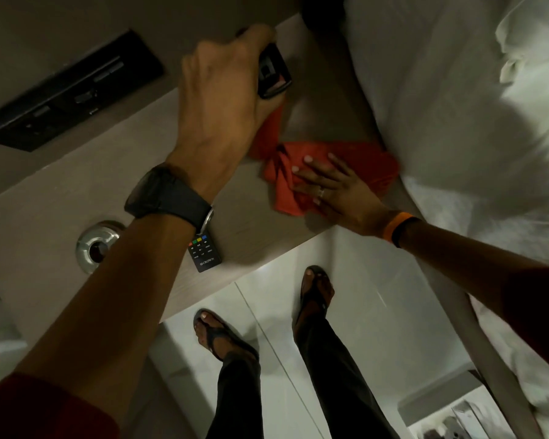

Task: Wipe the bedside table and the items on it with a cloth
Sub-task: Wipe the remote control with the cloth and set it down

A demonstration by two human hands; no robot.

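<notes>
The bedside table (86, 182) is a pale wood-grain top running from lower left to upper right. A red-orange cloth (355, 160) lies crumpled on it near the bed. My right hand (333, 188) presses flat on the cloth with its fingers spread. My left hand (222, 90) is raised above the table's back part and grips a small black device (273, 71) just over one end of the cloth. A black remote control (203, 255) lies near the table's front edge, partly hidden under my left wrist.
A round chrome fitting (94, 245) sits on the table at the left. A black switch panel (67, 93) is set in the wall behind. White bedding (457, 106) borders the table on the right. My sandalled feet (222, 334) stand on the white tiled floor below.
</notes>
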